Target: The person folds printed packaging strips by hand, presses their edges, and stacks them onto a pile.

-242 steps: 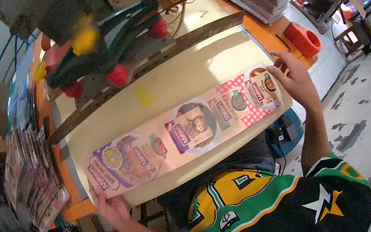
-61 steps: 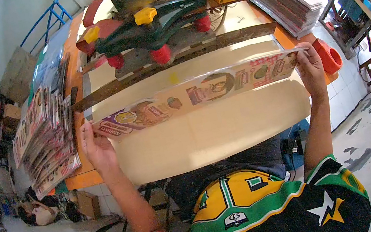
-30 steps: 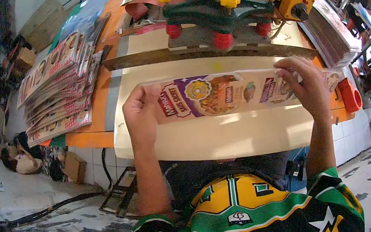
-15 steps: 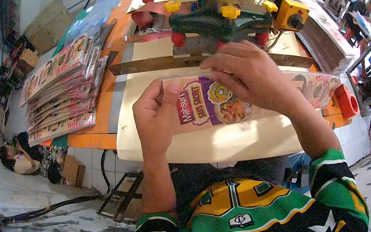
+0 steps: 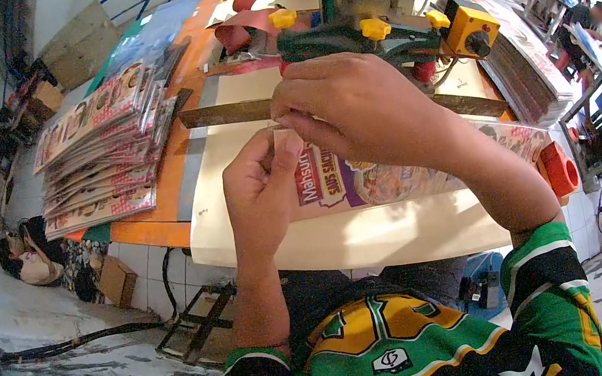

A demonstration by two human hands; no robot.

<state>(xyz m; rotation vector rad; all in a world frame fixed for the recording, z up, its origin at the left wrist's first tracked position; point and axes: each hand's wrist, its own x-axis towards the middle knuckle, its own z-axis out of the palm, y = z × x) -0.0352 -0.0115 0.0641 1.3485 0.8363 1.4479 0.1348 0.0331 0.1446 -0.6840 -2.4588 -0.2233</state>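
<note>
A long printed plastic sheet (image 5: 396, 181), marked "Mahsuri Saus Sachet" with a food picture, lies across the cream board (image 5: 374, 235) in front of me. My left hand (image 5: 253, 192) is closed on its left end, thumb on top near the upper corner. Over that same corner bends my right hand (image 5: 362, 101), its fingertips pinched together at the sheet's edge beside my left thumb. The right hand and forearm cover part of the print, and its exact grip is partly hidden. Just beyond the hands runs a flat metal bar (image 5: 228, 114).
A machine with yellow knobs (image 5: 374, 29) and a yellow control box (image 5: 473, 29) stands behind the bar. Stacked printed packs (image 5: 98, 155) sit at left, another tall stack (image 5: 513, 46) at right. A red holder (image 5: 557, 168) is at the right edge. Another person is far right.
My right hand has moved left from over the middle of the sheet to its upper left corner, meeting my left hand. The left hand stays on the sheet's left end.
</note>
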